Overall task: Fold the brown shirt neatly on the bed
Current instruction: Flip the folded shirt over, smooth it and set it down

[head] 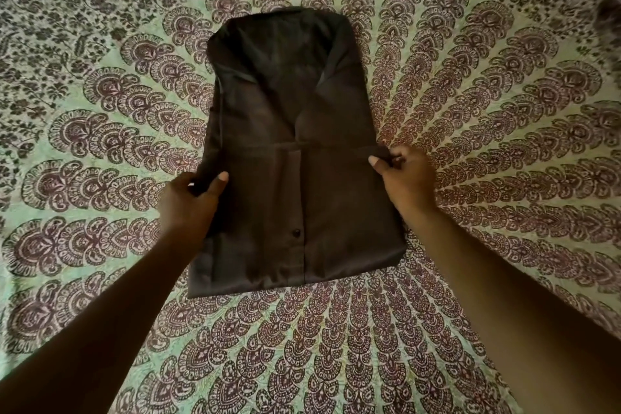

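Observation:
The brown shirt (289,151) lies flat in the middle of the bed as a long narrow rectangle, its sides folded in, collar end far from me. Its near part is doubled over the rest, button placket and one dark button facing up. My left hand (191,202) pinches the shirt's left edge near the corner of that doubled layer, thumb on top. My right hand (405,180) pinches the right edge at the same height, thumb on top and fingers under the cloth.
The bed is covered by a green sheet (487,131) printed with a purple fan-shaped mandala pattern, spreading on all sides of the shirt. A dark blurred shape (610,18) shows at the far right edge.

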{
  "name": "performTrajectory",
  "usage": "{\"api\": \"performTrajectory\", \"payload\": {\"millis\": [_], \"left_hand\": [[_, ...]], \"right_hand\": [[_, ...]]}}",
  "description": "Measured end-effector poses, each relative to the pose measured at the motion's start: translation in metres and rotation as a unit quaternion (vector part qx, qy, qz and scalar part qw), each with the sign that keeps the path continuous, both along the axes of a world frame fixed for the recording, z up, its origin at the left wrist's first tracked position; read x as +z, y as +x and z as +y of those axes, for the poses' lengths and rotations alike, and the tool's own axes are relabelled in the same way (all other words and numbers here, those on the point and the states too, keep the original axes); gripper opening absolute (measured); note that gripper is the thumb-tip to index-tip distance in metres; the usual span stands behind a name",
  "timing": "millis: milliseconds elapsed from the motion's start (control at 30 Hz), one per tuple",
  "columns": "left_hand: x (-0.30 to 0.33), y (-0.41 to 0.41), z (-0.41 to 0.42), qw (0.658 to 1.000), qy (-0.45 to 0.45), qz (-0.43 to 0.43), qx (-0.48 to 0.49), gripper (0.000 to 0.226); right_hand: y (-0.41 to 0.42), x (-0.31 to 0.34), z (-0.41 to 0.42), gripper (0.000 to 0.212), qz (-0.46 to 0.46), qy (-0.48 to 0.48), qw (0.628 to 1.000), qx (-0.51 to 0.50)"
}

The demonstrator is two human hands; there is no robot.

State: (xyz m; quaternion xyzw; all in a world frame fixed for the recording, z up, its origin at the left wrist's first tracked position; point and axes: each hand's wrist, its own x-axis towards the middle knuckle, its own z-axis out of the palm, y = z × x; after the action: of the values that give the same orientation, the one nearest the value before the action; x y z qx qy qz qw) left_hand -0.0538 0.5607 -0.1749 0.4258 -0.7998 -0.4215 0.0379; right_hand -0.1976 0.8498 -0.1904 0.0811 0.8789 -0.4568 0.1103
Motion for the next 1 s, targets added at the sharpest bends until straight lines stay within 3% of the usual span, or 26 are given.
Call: {"api": "performTrajectory", "payload": {"millis": [100, 267, 400, 500, 533, 600, 700, 767, 833, 1000], "left_hand": [[0.001, -0.008, -0.003, 0.999, -0.048, 0.017, -0.017, 0.027], [0.000, -0.019, -0.009, 0.998, -0.053, 0.016, -0.032, 0.036], [-0.012, -0.019, -0.012, 0.997, -0.069, -0.029, -0.027, 0.041], [-0.008, -0.014, 0.001, 0.983, -0.171, -0.059, -0.042, 0.033], [-0.005, -0.009, 0.009, 0.972, -0.219, -0.050, -0.060, 0.037], [0.005, 0.004, 0.027, 0.941, -0.311, 0.003, -0.134, 0.039], [-0.001, 0.026, 0.043, 0.879, -0.353, 0.030, -0.320, 0.049], [-0.013, 0.028, 0.039, 0.847, -0.353, -0.017, -0.397, 0.068], [-0.025, 0.027, 0.028, 0.835, -0.347, -0.056, -0.423, 0.079], [-0.047, 0.031, -0.003, 0.839, -0.331, -0.087, -0.423, 0.088]], "right_hand": [[0.001, 0.001, -0.002, 0.024, 0.006, 0.016, 1.000, 0.019], [-0.006, 0.000, -0.007, 0.030, 0.000, 0.019, 1.000, -0.003], [-0.009, 0.000, -0.011, 0.049, 0.018, 0.066, 0.998, 0.007], [-0.001, 0.004, -0.018, 0.025, 0.066, 0.135, 0.989, 0.013], [0.006, 0.007, -0.020, 0.023, 0.092, 0.181, 0.979, 0.015], [0.026, 0.012, -0.024, 0.040, 0.185, 0.297, 0.935, 0.056], [0.065, 0.014, -0.037, 0.049, 0.301, 0.280, 0.880, 0.238], [0.085, 0.004, -0.044, 0.062, 0.274, 0.279, 0.843, 0.369], [0.092, -0.009, -0.045, 0.074, 0.222, 0.320, 0.811, 0.436], [0.070, -0.023, -0.018, 0.079, 0.180, 0.393, 0.802, 0.412]]}}
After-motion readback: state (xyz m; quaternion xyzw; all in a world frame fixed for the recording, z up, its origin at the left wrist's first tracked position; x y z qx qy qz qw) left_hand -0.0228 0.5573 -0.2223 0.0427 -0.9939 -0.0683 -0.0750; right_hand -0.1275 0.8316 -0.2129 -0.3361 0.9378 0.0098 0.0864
